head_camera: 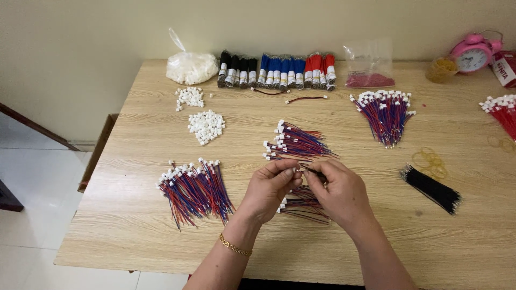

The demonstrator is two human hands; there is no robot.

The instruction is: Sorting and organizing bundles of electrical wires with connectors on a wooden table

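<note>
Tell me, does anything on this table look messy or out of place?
Mostly tidy. Two odd bits: two loose wires lie alone in front of the row of wire bundles, apart from any pile, and a few white connectors have strayed from their heap. The hands work amid sorted bunches.

You pinch a small white plastic connector [295, 170] with thin red and blue wires, raised above the counter.
</note>
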